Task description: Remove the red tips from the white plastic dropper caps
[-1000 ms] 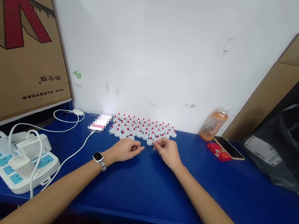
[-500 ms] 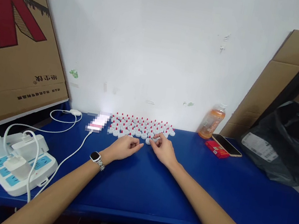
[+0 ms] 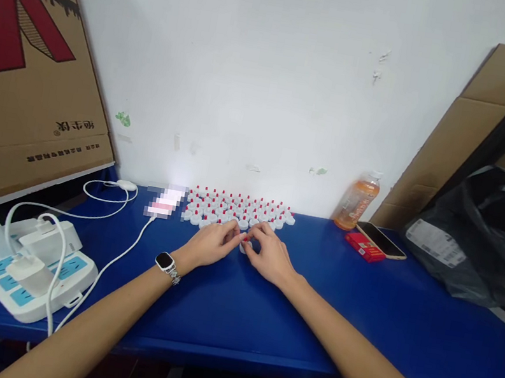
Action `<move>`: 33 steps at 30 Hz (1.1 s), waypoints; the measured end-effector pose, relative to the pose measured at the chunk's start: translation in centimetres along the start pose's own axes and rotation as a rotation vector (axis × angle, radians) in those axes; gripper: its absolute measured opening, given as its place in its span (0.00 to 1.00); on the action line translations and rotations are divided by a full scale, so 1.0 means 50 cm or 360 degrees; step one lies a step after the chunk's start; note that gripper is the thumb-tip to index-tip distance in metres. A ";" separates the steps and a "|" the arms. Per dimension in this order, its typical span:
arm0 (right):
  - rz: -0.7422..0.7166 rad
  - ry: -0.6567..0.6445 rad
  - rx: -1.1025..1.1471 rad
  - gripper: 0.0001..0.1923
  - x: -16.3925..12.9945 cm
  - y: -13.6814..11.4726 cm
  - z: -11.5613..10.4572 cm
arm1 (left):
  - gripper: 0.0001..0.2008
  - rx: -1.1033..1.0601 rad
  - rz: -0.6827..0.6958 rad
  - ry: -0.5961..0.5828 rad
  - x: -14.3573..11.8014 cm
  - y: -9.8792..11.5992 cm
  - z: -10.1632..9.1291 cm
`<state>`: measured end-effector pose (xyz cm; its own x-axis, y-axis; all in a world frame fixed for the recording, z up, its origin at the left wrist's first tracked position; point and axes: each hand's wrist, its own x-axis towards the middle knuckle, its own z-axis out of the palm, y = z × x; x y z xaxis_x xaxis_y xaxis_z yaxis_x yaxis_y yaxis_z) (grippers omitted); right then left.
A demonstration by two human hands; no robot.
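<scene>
Far left, the cardboard box (image 3: 22, 60) shows a red emblem and small mirrored print, unreadable. On the blue counter (image 3: 356, 322), left hand (image 3: 212, 243) and right hand (image 3: 270, 258) meet, grips pinching one red-tipped white cap (image 3: 244, 243) just near of the cap rows (image 3: 239, 209).

On the blue bench (image 3: 356, 322), the left hand (image 3: 212, 243) and the right hand (image 3: 270, 258) meet fingertip to fingertip over one white cap with a red tip (image 3: 244, 242), just in front of a cluster of white caps with red tips (image 3: 239, 209) set in rows against the white wall. The left wrist wears a watch (image 3: 166, 262). A power strip (image 3: 26, 270) lies far left; an orange bottle (image 3: 355, 201), a phone (image 3: 380, 240) and a red box (image 3: 363, 247) stand to the right.
</scene>
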<state>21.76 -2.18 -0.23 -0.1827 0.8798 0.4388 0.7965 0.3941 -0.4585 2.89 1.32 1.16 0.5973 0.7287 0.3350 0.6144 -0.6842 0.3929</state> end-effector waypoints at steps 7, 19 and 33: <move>-0.0069 -0.0019 0.0428 0.03 -0.007 -0.019 0.014 | 0.17 0.0539 0.0167 -0.0026 -0.008 0.011 0.010; 0.0010 -0.0062 0.0866 0.14 -0.005 -0.011 0.018 | 0.17 -0.0095 -0.0022 0.0175 0.002 0.004 0.021; 0.0335 -0.0441 0.1732 0.30 0.007 -0.015 0.034 | 0.17 -0.0278 0.0269 0.0191 -0.003 0.008 0.026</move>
<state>20.11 -1.72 -1.04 -0.3331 0.9308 0.1504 -0.0705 0.1344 -0.9884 3.71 0.91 0.18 0.6120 0.6100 0.5033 0.4069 -0.7886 0.4610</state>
